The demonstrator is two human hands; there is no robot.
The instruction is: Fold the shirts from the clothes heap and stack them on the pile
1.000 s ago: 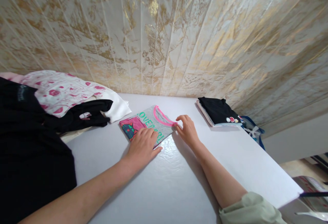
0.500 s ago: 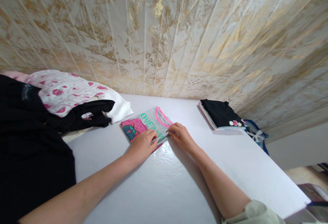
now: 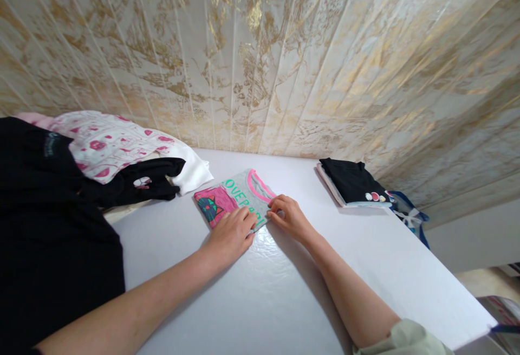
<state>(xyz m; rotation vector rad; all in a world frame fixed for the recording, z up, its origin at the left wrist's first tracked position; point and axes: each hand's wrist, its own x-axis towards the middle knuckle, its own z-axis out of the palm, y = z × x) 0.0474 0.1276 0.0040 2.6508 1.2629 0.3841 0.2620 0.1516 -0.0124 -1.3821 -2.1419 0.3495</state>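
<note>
A folded grey T-shirt [image 3: 260, 187] with pink neck trim, green lettering and a cat print on a pink patch lies on the white table. My left hand [image 3: 232, 234] rests on its near edge, palm down, fingers lying over the cloth and partly covering the print. At the shirt's right edge, just below the collar, my right hand [image 3: 289, 217] has its fingers curled, with thumb and fingertips pinching at the cloth. The fabric right under both hands is hidden.
To the left lies a heap of clothes: a large black garment [image 3: 52, 236], a white piece with pink print [image 3: 109, 146] and a smaller black one [image 3: 156, 179]. A folded stack topped by a black garment [image 3: 351, 179] sits at the table's [image 3: 390, 268] back right, beside a blue bag [image 3: 410, 211].
The near edge of the T-shirt, lifted between both hands earlier, now lies down flat. My left hand has moved slightly right and its fingers have flattened over the cloth.
</note>
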